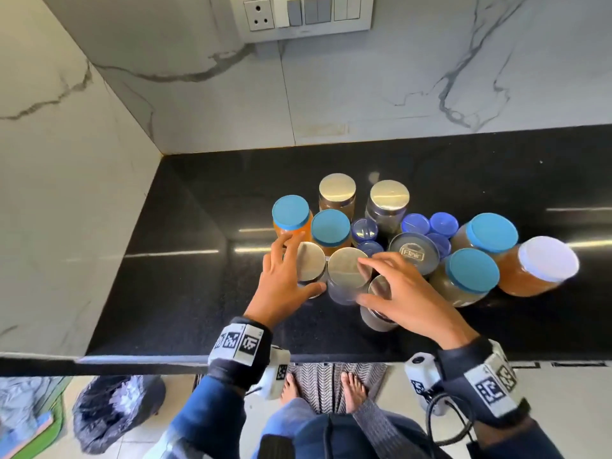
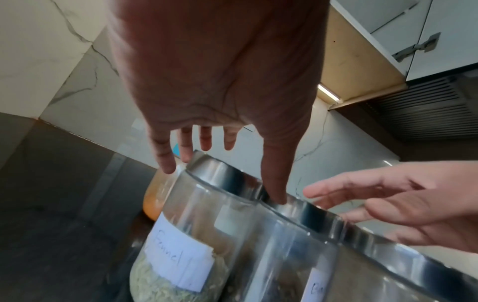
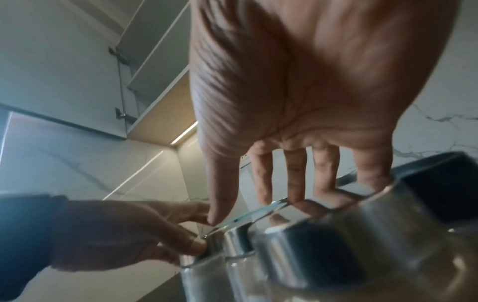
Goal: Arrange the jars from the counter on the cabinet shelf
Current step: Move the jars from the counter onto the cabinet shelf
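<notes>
Several jars stand clustered on the black counter (image 1: 198, 293). My left hand (image 1: 299, 270) spreads over a steel-lidded glass jar (image 1: 313, 256) labelled Fennel (image 2: 178, 255). Its thumb touches the near rim of that lid, and its fingers (image 2: 166, 165) reach past the far rim, fairly straight. My right hand (image 1: 362, 279) is spread over the neighbouring steel-lidded jar (image 1: 344, 270), fingers (image 3: 294, 192) resting on the lid top and thumb at its edge. A third steel-lidded jar (image 1: 377, 321) stands under the right palm, mostly hidden. Neither hand is curled round a jar.
Behind and to the right stand teal-lidded jars (image 1: 472, 271), small blue-lidded jars (image 1: 443, 223), a dark Flair container (image 1: 414, 250) and a white-lidded jar (image 1: 546, 263). A marble wall closes the left side. An open cabinet with shelves (image 3: 155, 71) hangs above.
</notes>
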{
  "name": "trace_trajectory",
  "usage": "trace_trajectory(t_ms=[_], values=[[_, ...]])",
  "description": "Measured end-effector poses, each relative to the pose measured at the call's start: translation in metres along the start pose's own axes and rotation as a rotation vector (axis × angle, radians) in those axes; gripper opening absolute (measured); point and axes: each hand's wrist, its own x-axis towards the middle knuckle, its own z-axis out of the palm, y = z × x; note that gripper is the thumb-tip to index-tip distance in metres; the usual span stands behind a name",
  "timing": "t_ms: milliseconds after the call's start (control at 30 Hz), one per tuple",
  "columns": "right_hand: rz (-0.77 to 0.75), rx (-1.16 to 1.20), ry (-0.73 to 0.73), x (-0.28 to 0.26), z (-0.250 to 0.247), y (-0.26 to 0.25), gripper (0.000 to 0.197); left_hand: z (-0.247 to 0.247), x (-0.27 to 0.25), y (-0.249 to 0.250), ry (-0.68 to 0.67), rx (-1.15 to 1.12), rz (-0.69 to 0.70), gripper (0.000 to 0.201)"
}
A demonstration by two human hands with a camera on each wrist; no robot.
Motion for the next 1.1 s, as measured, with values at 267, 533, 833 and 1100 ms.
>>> trace_trajectory(t_ms=[267,533,833,1100], values=[[0.102,-0.315,0.165,0.02,0.037,-0.033,0.088,-0.004,0.003,-0.015,0.096,0.022,0.096,0.091],[0.126,-0.289,0.278,0.032,0.042,-0.048,0.081,-0.046,-0.008,-0.031,0.248,-0.061,0.141,0.086],[0.059,0.083,0.445,0.025,0.0,-0.098,0.073,-0.137,-0.019,-0.014,0.401,-0.273,0.264,0.079],[-0.116,0.328,0.587,0.039,-0.081,-0.186,0.053,-0.25,-0.026,0.016,0.576,-0.354,0.431,0.076]])
